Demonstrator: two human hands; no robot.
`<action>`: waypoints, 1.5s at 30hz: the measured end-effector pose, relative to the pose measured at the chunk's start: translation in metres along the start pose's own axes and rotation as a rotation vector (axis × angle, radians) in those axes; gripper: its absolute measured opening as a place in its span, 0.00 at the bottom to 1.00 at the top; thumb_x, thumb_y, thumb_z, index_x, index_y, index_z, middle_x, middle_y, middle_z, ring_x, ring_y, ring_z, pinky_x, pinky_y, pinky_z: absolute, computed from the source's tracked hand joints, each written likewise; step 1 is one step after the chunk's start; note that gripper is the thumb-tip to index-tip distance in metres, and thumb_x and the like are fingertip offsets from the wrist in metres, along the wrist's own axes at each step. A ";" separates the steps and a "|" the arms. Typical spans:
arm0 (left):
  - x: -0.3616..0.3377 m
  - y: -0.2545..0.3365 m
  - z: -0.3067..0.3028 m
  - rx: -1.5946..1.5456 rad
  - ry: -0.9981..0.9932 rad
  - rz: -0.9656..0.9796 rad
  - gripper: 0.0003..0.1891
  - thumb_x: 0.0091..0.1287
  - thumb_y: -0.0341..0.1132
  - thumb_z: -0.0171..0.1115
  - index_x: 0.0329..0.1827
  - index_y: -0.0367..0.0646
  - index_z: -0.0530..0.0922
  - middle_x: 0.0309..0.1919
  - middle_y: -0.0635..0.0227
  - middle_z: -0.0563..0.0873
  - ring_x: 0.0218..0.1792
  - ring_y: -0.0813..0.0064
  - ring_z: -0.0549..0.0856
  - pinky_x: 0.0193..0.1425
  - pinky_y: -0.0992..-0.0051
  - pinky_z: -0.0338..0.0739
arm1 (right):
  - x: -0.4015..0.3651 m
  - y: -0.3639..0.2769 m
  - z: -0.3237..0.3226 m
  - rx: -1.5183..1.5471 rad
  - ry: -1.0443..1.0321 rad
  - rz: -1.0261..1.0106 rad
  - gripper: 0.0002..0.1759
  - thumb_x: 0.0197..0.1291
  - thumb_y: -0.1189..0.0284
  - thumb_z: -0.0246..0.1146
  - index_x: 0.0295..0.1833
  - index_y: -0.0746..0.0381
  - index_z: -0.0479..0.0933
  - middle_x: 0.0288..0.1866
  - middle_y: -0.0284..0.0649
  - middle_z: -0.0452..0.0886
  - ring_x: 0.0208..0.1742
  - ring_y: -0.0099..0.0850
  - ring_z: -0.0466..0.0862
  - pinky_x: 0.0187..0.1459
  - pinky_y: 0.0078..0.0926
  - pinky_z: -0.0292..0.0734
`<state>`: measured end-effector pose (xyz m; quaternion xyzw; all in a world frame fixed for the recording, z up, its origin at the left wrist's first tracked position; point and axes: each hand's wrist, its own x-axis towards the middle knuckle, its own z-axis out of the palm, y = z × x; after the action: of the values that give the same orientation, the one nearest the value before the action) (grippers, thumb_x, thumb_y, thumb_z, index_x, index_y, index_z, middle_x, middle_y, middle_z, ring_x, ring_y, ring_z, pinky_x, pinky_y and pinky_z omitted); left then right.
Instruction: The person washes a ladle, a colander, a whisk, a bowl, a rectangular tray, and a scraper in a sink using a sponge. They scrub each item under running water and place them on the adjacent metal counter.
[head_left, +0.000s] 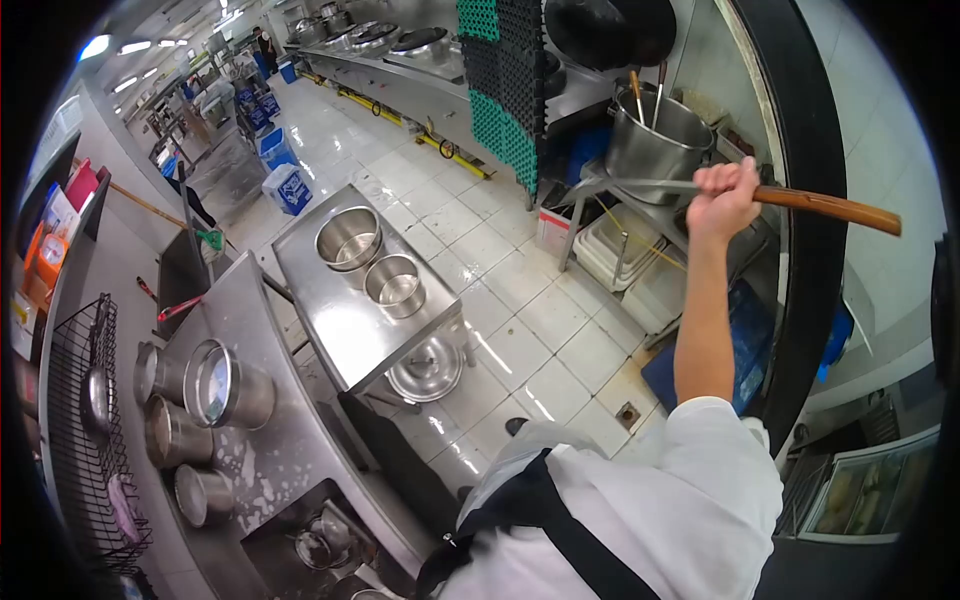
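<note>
My right hand (724,198) is raised at the right, its fingers wrapped round a long-handled metal utensil. The brown wooden handle (830,206) sticks out to the right of my fist. A thin metal shaft (655,185) runs left from it, and the shape of its far end is hard to make out. Just behind the shaft stands a tall steel stockpot (655,150) on a low steel stand, with two long-handled tools upright in it. My left hand does not show.
Two steel pots (349,240) stand on a steel table (345,335), with a round lid (427,368) on its lower shelf. At left, several pots (238,392) sit on a wet counter beside a sink (300,520). White tubs (620,245) lie under the stand. A person (265,48) stands far back.
</note>
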<state>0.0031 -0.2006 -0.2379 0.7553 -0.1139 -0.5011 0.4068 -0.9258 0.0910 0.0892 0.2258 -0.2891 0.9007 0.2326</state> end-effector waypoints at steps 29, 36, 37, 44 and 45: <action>-0.047 -0.213 -0.035 0.400 0.328 0.040 0.12 0.65 0.44 0.62 0.37 0.44 0.83 0.32 0.65 0.87 0.32 0.66 0.85 0.35 0.62 0.78 | -0.185 0.402 -0.069 -0.981 -2.962 0.455 0.12 0.59 0.65 0.63 0.36 0.63 0.82 0.29 0.40 0.83 0.28 0.34 0.82 0.32 0.36 0.78; -0.043 -0.206 0.019 0.576 0.390 0.149 0.19 0.59 0.45 0.66 0.46 0.41 0.84 0.49 0.49 0.86 0.50 0.51 0.86 0.54 0.56 0.79 | -0.512 0.150 0.201 -0.040 -2.531 0.246 0.06 0.59 0.75 0.64 0.40 0.66 0.79 0.36 0.48 0.83 0.35 0.43 0.82 0.38 0.36 0.75; -0.031 -0.199 0.042 0.535 0.337 0.351 0.18 0.57 0.44 0.68 0.43 0.40 0.84 0.45 0.50 0.86 0.48 0.52 0.86 0.52 0.57 0.79 | -0.549 0.164 0.235 0.264 -2.232 0.015 0.03 0.60 0.77 0.62 0.39 0.66 0.77 0.36 0.45 0.82 0.33 0.42 0.80 0.36 0.34 0.74; -0.028 -0.184 0.135 0.813 0.042 0.354 0.28 0.55 0.40 0.69 0.57 0.40 0.72 0.58 0.54 0.78 0.64 0.56 0.74 0.67 0.56 0.68 | -0.745 0.312 0.420 -0.163 -2.480 -0.008 0.21 0.72 0.68 0.55 0.67 0.63 0.71 0.65 0.51 0.76 0.65 0.38 0.76 0.65 0.31 0.67; -0.034 -0.184 0.135 0.775 0.047 0.420 0.27 0.54 0.39 0.70 0.56 0.40 0.72 0.56 0.55 0.77 0.63 0.55 0.74 0.66 0.56 0.68 | -0.753 0.333 0.420 -0.239 -2.635 -0.047 0.26 0.73 0.64 0.53 0.73 0.62 0.67 0.72 0.53 0.71 0.73 0.40 0.71 0.71 0.31 0.61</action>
<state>-0.1711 -0.1303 -0.3725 0.8236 -0.4354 -0.3105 0.1891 -0.3999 -0.6304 -0.1504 0.9095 -0.3705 -0.0264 -0.1866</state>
